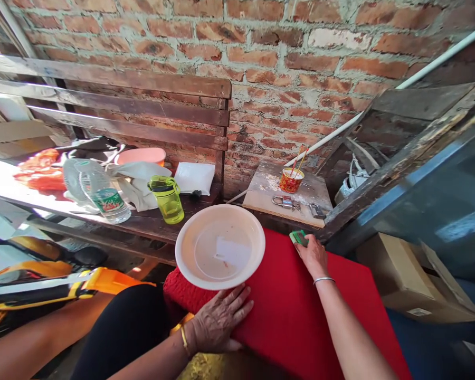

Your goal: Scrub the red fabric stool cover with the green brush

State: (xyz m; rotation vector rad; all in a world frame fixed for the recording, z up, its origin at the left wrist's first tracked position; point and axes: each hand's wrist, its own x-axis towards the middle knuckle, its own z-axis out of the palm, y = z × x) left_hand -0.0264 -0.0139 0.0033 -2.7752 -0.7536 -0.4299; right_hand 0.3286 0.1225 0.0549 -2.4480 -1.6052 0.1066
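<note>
The right hand (314, 256) grips a green brush (297, 237) — left hand (223, 317) spread on plain, bright red cloth (285, 301).

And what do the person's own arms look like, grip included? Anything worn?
Left grip and right grip: both bare, five-fingered, no gloves. No sleeve shows on the left forearm or right forearm. Left wrist has a thin gold-coloured bangle; right wrist, a narrow silver-coloured bracelet. No cables or markings visible.

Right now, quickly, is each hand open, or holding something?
Left hand: open, laid on the red cloth by the basin.
Right hand: closed, holding a small green item.
</note>
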